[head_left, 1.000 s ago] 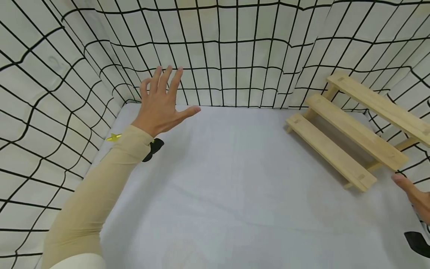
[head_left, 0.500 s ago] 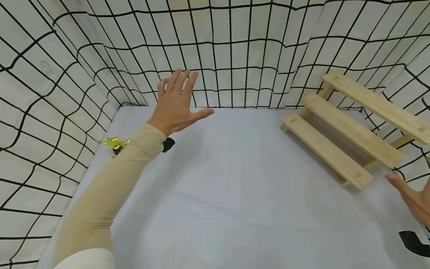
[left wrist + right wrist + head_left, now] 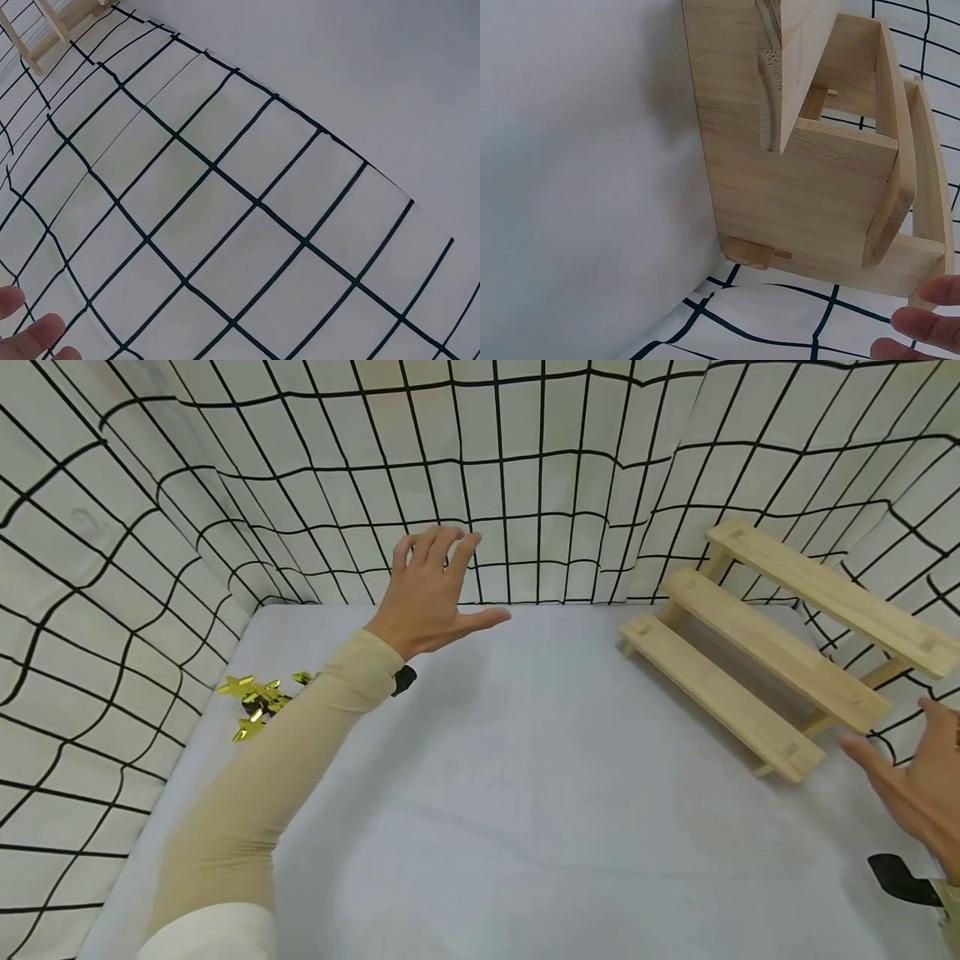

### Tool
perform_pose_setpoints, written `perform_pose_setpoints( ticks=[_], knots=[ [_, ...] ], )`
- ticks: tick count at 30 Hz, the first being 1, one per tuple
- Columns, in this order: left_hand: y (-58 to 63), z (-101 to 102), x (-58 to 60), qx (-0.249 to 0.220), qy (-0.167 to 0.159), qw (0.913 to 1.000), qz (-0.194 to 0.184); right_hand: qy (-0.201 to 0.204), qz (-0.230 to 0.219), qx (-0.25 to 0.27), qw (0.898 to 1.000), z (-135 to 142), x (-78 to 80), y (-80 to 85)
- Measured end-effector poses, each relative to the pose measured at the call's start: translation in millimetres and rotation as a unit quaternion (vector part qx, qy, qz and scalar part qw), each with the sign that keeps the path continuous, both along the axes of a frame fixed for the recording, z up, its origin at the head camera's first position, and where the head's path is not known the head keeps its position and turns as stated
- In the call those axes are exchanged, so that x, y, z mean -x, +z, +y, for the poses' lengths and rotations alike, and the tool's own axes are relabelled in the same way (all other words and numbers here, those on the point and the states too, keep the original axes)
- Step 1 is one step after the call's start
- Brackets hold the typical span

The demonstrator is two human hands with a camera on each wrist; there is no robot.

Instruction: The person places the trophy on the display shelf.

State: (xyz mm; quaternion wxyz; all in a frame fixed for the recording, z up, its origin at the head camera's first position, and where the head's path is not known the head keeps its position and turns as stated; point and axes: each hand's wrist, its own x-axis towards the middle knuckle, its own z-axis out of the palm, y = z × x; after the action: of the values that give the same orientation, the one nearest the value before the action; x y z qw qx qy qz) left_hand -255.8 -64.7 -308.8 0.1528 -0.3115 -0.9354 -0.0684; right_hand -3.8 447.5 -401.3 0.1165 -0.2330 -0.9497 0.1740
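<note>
My left hand (image 3: 431, 593) hovers over the back of the white table, fingers spread and slightly bent, thumb out to the right. It holds nothing. In the left wrist view only its fingertips (image 3: 37, 330) show, with the netting near them. At right stands a three-step wooden shelf (image 3: 723, 697), set at an angle. My right hand (image 3: 918, 785) is by the shelf's near right end, thumb apart from the fingers, gripping nothing. The right wrist view has the shelf's side panel (image 3: 780, 187) close up, with fingertips (image 3: 922, 322) near its top step; whether they touch it I cannot tell.
Shiny gold star decorations (image 3: 240, 687) lie in a small heap at the table's left edge, partly behind the left sleeve (image 3: 300, 743). Black netting (image 3: 525, 460) over white cloth walls encloses the table (image 3: 525, 793) at the left, back and right.
My left hand has moved rightward, and its sleeve has uncovered more of the gold stars. More of the right hand has come into view. The whole scene has shifted slightly left.
</note>
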Motion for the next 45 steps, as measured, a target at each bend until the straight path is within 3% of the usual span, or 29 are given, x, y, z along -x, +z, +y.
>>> perform_pose_setpoints(
  ticks=[6, 11, 15, 18, 25, 38, 41, 45],
  knots=[
    [-4.9, 15.1, 0.8, 0.02, -0.007, 0.9998, 0.003, 0.016, 0.016, -0.026, 0.999, 3.3, 15.6, 0.2],
    [-8.7, 28.1, 3.0, 0.029, -0.015, 0.9994, -0.009, 0.009, -0.008, -0.066, 0.998, 5.4, 24.8, 2.0],
    [-13.0, 37.9, 6.8, 0.035, -0.018, 0.9991, -0.015, 0.04, 0.041, -0.127, 0.99, 8.4, 29.0, -2.6],
    [-16.9, 44.1, 9.7, 0.038, -0.021, 0.9988, -0.021, 0.055, 0.048, -0.147, 0.986, 9.0, 33.2, -4.1],
    [-26.1, 59.8, 15.1, 0.052, -0.032, 0.9978, -0.024, 0.045, -0.019, -0.093, 0.995, 7.7, 43.1, -0.7],
    [-36.0, 89.0, 23.3, 0.053, -0.038, 0.9972, -0.035, -0.015, -0.094, -0.057, 0.994, -3.8, 55.6, -1.2],
    [-37.6, 96.3, 24.4, 0.061, -0.037, 0.9967, -0.039, -0.023, -0.096, -0.061, 0.993, -4.5, 57.0, -1.6],
    [-39.4, 106.6, 24.7, 0.064, -0.041, 0.9959, -0.048, -0.019, -0.068, -0.081, 0.994, -3.9, 57.0, -5.3]
  ],
)
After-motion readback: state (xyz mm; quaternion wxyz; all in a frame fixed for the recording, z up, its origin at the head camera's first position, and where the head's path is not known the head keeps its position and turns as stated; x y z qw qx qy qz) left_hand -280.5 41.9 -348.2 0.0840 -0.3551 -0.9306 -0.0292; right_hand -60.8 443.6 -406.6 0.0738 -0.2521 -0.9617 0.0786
